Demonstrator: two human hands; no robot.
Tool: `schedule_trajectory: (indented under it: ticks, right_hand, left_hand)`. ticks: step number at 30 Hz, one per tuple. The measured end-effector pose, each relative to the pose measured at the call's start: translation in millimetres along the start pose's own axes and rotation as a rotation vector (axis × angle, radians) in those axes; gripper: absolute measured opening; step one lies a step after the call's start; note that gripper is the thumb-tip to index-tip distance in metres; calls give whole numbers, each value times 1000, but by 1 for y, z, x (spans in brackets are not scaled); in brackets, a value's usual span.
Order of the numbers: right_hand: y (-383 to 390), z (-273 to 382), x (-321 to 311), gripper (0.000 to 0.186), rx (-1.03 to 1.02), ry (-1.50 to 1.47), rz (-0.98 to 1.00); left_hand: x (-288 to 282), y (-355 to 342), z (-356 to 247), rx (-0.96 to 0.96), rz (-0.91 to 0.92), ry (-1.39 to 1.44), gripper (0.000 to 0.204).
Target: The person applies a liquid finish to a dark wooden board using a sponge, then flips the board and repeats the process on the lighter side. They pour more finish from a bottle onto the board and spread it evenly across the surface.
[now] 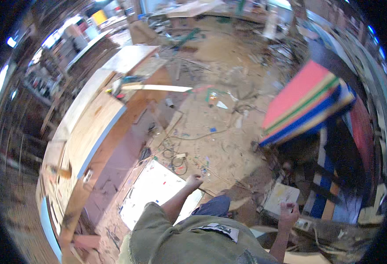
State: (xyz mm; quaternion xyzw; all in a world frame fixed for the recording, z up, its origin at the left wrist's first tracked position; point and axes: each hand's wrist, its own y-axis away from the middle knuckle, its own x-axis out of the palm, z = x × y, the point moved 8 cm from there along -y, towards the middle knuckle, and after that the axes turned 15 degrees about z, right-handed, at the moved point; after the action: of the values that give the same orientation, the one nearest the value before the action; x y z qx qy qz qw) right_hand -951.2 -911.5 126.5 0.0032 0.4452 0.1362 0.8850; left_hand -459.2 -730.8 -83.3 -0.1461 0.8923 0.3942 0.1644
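Observation:
My left hand (194,180) is raised at the lower middle, fingers curled, above a white board (145,193) lying on the floor with small scraps on it. What, if anything, it holds is too small to make out. My right hand (289,212) is at the lower right with bent fingers, beside a pale square panel (277,198); I cannot tell what is inside its fingers. The picture is slightly blurred.
A plywood workbench (90,136) with offcuts runs along the left. Colored panels (299,97) lean in a stack on the right. A cable (173,160) and debris lie on the dirty floor (215,145). Timber and clutter line the back.

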Motion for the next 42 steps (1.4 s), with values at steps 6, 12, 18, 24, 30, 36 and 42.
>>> schedule_trajectory:
  ticks: [6,12,18,24,30,36,42]
  right_hand:
    - [-79,71,77,26,-244,-827,352]
    - [-38,280,156,30,-599,-214,326]
    - [3,479,255,20,-811,241,275]
    - [-29,564,343,33,-555,-541,622]
    - [-44,607,494,42,16,-1366,1181]
    - [-65,731,603,44,-429,-959,1170]
    - [-46,1006,664,57,-1194,-124,675]
  left_hand:
    - [-60,84,229,-327,-288,111,43]
    - [-89,156,318,-431,-259,296,57]
    - [-182,178,395,-181,-516,149,43]
    - [-353,263,395,-60,-1054,212,30]
    - [-480,329,397,-33,-1497,293,28]
    - [-590,342,401,-86,-1588,188,35]
    - [-726,273,443,-277,-1594,62,54]
